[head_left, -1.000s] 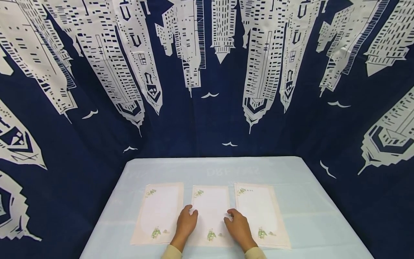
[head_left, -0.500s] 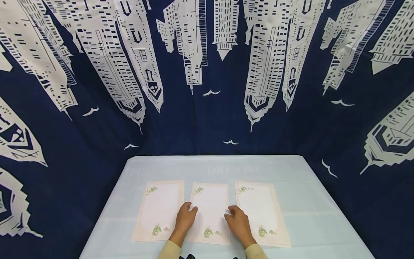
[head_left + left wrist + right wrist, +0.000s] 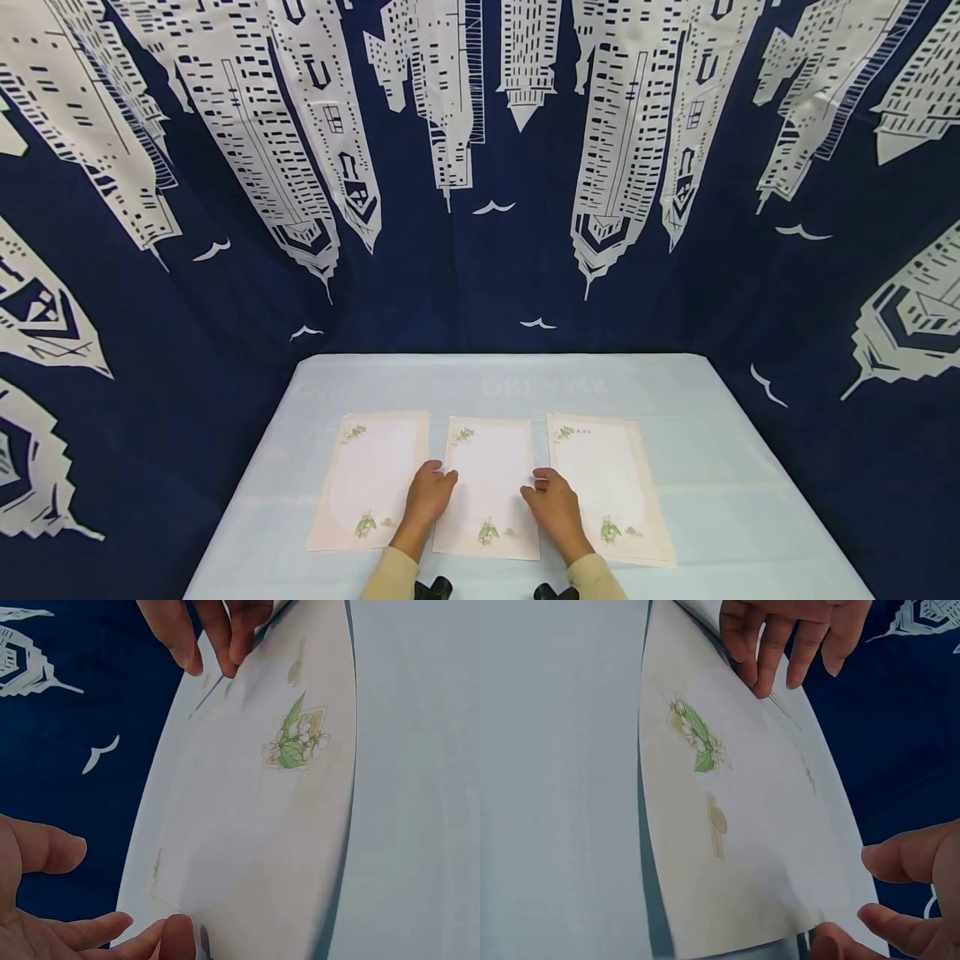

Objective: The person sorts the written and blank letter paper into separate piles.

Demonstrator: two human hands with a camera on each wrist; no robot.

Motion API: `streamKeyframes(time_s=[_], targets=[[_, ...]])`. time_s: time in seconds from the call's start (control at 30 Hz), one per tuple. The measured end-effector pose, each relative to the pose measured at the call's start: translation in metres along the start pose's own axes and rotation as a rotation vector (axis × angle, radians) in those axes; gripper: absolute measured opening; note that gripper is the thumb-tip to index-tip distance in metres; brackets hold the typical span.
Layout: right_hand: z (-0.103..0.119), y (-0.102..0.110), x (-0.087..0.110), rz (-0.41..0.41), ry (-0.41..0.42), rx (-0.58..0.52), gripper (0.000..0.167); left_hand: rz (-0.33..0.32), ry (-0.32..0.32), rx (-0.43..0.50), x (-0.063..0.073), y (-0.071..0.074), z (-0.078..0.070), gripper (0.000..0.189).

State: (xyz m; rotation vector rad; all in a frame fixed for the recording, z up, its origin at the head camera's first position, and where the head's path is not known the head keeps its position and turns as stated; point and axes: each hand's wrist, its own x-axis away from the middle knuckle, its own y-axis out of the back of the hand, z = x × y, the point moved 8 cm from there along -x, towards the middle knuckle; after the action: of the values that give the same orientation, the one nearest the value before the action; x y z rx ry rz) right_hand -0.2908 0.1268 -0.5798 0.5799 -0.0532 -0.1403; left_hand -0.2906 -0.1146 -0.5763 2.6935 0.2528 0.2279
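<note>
A pale pink-bordered sheet of letter paper, printed with green plants, lies in the middle of a row of three. My left hand is at its left edge and my right hand at its right edge. In the left wrist view, the fingertips of my left hand touch the sheet's edge, while the thumb is held apart. Fingers of my right hand touch the opposite edge in the right wrist view, where the same sheet looks slightly bowed. Neither hand visibly pinches it.
Similar sheets lie on both sides, a left sheet and a right sheet with small print at its top. All rest on a pale blue tablecloth. A navy curtain with white buildings surrounds the table. Black rounded objects show beside the sleeves.
The whole head view has shifted slightly, with table and sheets now higher in frame. The middle sheet has moved very slightly between my hands, which stay at its sides.
</note>
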Motion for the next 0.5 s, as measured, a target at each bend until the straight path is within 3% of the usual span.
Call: streamKeyframes(time_s=[0.23,0.5], targets=[[-0.011,0.003,-0.004,-0.057,-0.032,-0.099,0.034,0.006,0.02,0.035,0.0,0.001,0.006,0.047],[-0.011,0.012,-0.003,-0.124,0.04,-0.006,0.016,-0.017,-0.057,-0.043,0.002,0.001,0.004,0.045]])
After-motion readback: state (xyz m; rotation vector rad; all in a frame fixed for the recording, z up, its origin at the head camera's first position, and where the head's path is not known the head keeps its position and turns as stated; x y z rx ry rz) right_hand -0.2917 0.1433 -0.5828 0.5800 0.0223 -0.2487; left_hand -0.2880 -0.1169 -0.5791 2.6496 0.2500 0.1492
